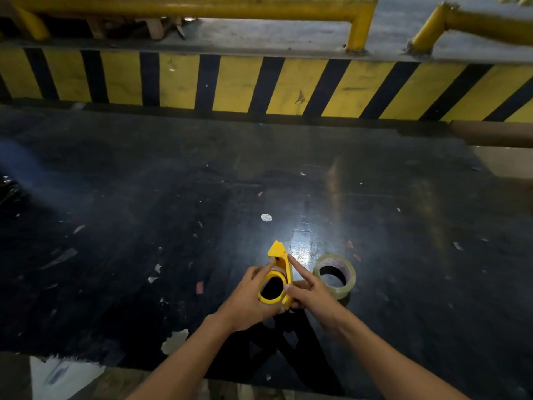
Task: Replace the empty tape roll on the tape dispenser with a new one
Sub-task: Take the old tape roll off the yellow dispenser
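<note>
A yellow tape dispenser (281, 265) is held just above the dark floor, its pointed cutter end facing away from me. My left hand (248, 298) wraps its round hub from the left, fingers curled over the ring. My right hand (310, 290) grips the dispenser's right side with the thumb on the ring and the index finger stretched along the flat plate. A pale, thin core seems to sit on the hub. A new roll of clear tape (336, 275) lies flat on the floor just right of my right hand.
The dark glossy floor (173, 212) is littered with paper scraps and tape bits. A yellow-and-black striped curb (259, 85) runs across the back with yellow guard rails (360, 27) above. Brown cardboard (496, 137) lies at the right edge.
</note>
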`<state>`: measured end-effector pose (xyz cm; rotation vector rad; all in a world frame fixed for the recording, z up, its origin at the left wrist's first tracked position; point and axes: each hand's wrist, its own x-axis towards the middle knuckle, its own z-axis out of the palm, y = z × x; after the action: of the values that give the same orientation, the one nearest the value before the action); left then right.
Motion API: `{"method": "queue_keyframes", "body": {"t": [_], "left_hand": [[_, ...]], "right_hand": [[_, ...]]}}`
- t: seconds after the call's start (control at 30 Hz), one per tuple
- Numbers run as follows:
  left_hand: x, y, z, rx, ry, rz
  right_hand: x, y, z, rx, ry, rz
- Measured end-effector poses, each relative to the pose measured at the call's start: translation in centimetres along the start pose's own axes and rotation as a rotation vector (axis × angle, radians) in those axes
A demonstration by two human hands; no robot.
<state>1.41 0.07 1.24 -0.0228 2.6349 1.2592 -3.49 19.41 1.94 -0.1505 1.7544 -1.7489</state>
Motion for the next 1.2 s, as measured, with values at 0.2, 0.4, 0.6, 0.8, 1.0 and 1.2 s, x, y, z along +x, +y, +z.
{"method": "queue_keyframes", "body": {"t": [0.2,0.4,0.6,0.8,1.0,1.2], "left_hand": [[-0.9,0.9,0.0,0.004,-0.022,0.064],[-1.1,1.1,-0.3,0.005,-0.01,0.123],[-1.6,1.0,-0.5,-0.012,-0.029,0.154],[-2.0,1.3,-1.1,-0.096,-0.015,0.178],[-1.8,1.4,-1.1,-0.094,0.052,0.212],[-2.0,2.3,0.3,-0.099,0.221,0.229]], "right_hand": [[-1.3,-0.1,-0.3,0.021,-0.029,-0.029],[-2.1,0.1,-0.7,0.011,-0.021,-0.052],[-2.8,0.0,-1.2,0.033,-0.05,-0.019],[-3.1,-0.4,-1.6,0.055,-0.071,-0.007],[-2.9,-0.3,-1.9,0.065,-0.022,-0.032],[-2.6,0.0,-2.0,0.058,0.103,-0.048]]}}
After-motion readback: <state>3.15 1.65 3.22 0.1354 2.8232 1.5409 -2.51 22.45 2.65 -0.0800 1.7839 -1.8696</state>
